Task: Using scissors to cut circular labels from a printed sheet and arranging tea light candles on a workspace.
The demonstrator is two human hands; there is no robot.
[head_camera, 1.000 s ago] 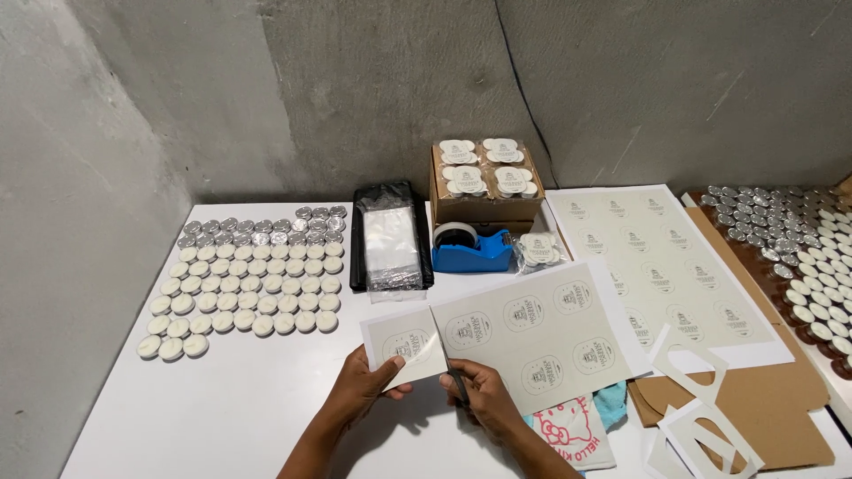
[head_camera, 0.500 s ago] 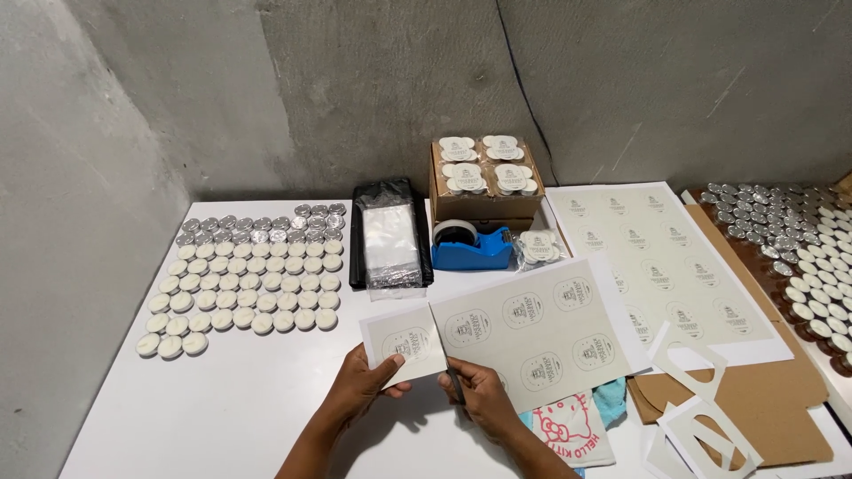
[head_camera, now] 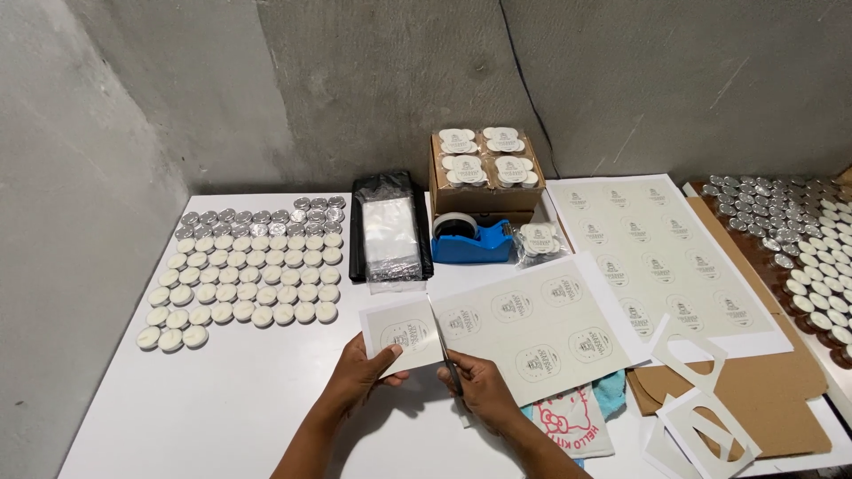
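your right hand (head_camera: pixel 479 388) works scissors (head_camera: pixel 446 355) up the label sheet (head_camera: pixel 524 324) while your left hand (head_camera: pixel 359 377) pinches the end label, the cut needing a straight line between prints.

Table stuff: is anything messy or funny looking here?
Mostly it is tidy: the tealights sit in neat rows. The messy bit is bottom right, where cut-out paper scraps lie crooked on the cardboard. The label sheet is partly cut, between the left hand and right hand.

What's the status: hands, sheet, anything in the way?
Left hand pinches label sheet corner. Right hand works scissors mid-cut. Cut line unobstructed.
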